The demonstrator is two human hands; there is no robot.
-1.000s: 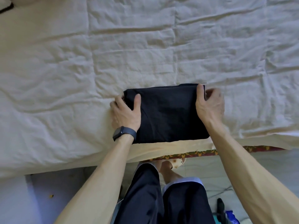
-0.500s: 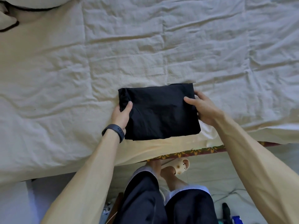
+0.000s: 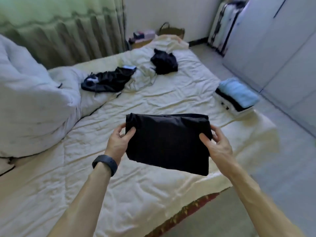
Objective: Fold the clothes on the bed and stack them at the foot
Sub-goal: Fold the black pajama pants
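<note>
Now left hand (image 3: 118, 142) and right hand (image 3: 217, 144) pinch the smooth, rectangular folded black garment (image 3: 168, 142).

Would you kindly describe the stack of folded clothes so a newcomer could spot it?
Start at the bed with the wrinkled cream sheet. Follow its right edge, nearest the pale wardrobe doors, to the stack of folded clothes. Unlike the crumpled black garments farther back, it is squared off and topped with light blue cloth.

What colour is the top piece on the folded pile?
The top piece is light blue, clearest in the head view.
</note>
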